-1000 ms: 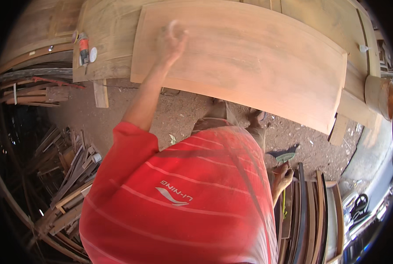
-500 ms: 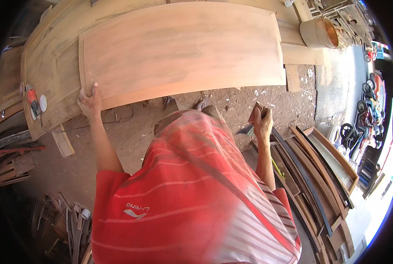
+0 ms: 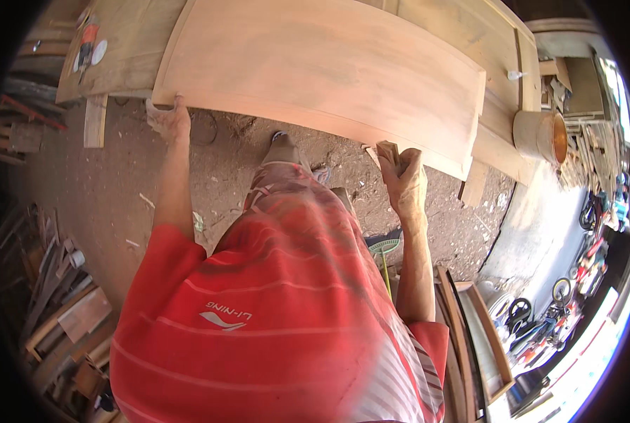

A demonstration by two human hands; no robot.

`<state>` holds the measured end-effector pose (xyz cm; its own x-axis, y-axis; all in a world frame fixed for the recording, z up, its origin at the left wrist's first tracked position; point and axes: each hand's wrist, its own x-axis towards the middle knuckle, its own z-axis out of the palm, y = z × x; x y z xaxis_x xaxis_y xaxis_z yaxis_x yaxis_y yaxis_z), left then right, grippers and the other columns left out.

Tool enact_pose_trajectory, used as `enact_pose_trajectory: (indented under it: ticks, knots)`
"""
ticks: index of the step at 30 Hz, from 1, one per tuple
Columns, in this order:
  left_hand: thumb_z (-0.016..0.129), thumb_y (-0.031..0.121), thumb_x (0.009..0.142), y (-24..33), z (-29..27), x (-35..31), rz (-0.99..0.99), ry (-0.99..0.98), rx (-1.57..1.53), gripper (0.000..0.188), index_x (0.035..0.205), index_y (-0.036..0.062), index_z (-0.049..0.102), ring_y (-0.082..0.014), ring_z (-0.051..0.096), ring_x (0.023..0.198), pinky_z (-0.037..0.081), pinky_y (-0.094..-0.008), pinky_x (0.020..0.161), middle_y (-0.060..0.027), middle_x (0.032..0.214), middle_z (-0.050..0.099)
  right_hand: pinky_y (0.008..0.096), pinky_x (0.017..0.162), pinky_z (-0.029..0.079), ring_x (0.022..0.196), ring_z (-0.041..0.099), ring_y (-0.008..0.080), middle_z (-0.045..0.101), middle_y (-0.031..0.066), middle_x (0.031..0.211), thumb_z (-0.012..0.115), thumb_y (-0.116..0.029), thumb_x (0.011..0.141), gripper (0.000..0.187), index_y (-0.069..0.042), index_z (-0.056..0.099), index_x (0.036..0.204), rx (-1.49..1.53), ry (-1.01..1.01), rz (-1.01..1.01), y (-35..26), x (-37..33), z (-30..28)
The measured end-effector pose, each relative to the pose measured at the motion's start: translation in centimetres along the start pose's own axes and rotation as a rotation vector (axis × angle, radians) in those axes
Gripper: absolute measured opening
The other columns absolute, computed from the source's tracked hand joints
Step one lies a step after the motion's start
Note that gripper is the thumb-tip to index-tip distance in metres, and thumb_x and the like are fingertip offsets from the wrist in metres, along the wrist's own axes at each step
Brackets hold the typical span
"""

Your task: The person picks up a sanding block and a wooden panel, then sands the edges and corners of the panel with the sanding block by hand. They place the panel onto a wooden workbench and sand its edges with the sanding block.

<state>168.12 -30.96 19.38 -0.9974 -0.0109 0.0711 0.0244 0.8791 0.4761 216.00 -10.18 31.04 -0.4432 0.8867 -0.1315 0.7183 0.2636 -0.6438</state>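
A pale wooden panel point(image 3: 322, 74) with a framed border lies across a larger wooden door or board in front of me. My left hand point(image 3: 170, 121) grips its near left corner, thumb on the top face and fingers at the edge. In my right hand point(image 3: 405, 182) is a folded piece of brown sandpaper point(image 3: 387, 151), pinched between thumb and fingers. That hand is by the panel's near edge, toward the right end; whether the sandpaper touches the wood I cannot tell.
A red and black power tool point(image 3: 88, 39) rests at the far left of the work surface. At the right end stands a dusty bucket point(image 3: 540, 136). Scrap wood point(image 3: 61, 282) is piled at lower left; long boards and a frame point(image 3: 487, 338) lie at lower right, with bikes beyond.
My right hand has moved up and left with the sandpaper, from beside my body to the panel's near edge. My left hand stays on the corner. The whole view has turned.
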Motion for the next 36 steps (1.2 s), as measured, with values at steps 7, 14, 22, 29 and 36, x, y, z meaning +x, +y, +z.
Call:
enact_pose_trajectory:
  ticks: [7,14,22,29,36]
  knots:
    - [0.069,0.035,0.102,0.4,0.6,-4.2,-0.44,-0.255,-0.775,0.102,0.166,0.0026,-0.005,-0.0366,0.058,0.136,0.052,-0.0468,0.112,-0.0283,0.142,0.059,0.0471,0.074,0.053,0.084,0.064,0.0357,0.064,0.0151,0.092,0.084,-0.022,0.088,0.04,-0.003,0.055,0.109,-0.267,-0.17,-0.578,-1.4,5.4,2.8]
    - [0.075,0.025,0.099,-1.9,2.0,-1.4,-0.326,-0.002,-0.967,0.091,0.165,0.0025,0.017,-0.0334,0.068,0.119,0.058,-0.0435,0.104,-0.0249,0.146,0.052,0.0452,0.083,0.055,0.096,0.064,0.0316,0.066,0.0102,0.106,0.079,-0.021,0.091,0.037,-0.006,0.063,0.12,-0.502,-0.291,-0.842,-0.3,8.3,1.4]
    - [0.077,0.039,0.093,-5.0,4.4,1.4,-0.164,0.264,-0.356,0.073,0.152,0.0076,0.05,-0.0292,0.067,0.122,0.052,-0.0434,0.104,-0.0143,0.144,0.064,0.0456,0.073,0.055,0.091,0.064,0.0333,0.064,0.0131,0.11,0.078,-0.018,0.091,0.034,-0.004,0.062,0.118,-0.35,-0.338,-1.12,-3.8,11.5,7.3]
    - [0.078,0.033,0.091,-5.0,1.9,2.9,0.156,0.183,-0.601,0.055,0.134,0.0029,0.061,-0.0242,0.072,0.103,0.056,-0.043,0.088,-0.0127,0.1,0.075,0.0446,0.074,0.057,0.092,0.066,0.0334,0.063,0.0126,0.104,0.077,-0.018,0.092,0.031,-0.009,0.065,0.119,-0.323,-0.322,-1.086,-1.9,11.2,6.1]
    - [0.067,0.046,0.102,-4.4,-1.2,1.5,-0.095,-0.185,-0.507,0.061,0.147,0.0074,0.053,-0.0273,0.07,0.113,0.055,-0.0432,0.1,-0.0132,0.12,0.073,0.047,0.072,0.056,0.086,0.064,0.0342,0.06,0.0135,0.096,0.076,-0.022,0.093,0.023,-0.008,0.062,0.104,-0.301,-0.335,-1.152,-13.1,12.1,17.3]
